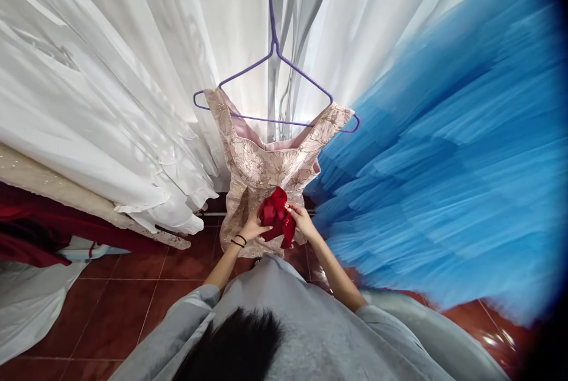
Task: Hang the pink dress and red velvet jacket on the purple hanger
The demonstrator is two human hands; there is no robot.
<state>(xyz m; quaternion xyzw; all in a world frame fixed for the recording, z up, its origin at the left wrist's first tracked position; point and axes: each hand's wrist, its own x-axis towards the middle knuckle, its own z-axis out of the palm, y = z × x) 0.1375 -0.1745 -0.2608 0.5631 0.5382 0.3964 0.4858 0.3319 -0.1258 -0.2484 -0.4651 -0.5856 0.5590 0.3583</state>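
A red fabric bow with small pale beads on its right side is held between my two hands, in front of a hanging dress. My left hand, with dark bands on its wrist, grips the bow's left edge, thumb across the front. At the beaded part, the fingertips of my right hand pinch the bow. Behind it, the pale pink dress with a gold floral pattern hangs by its shoulder straps from a purple hanger. The bow covers part of the dress's waist.
White drapery hangs at the left and behind the dress. A large blue tulle skirt fills the right side. Dark red cloth and a beige beaded fabric lie at the lower left, above the red tiled floor.
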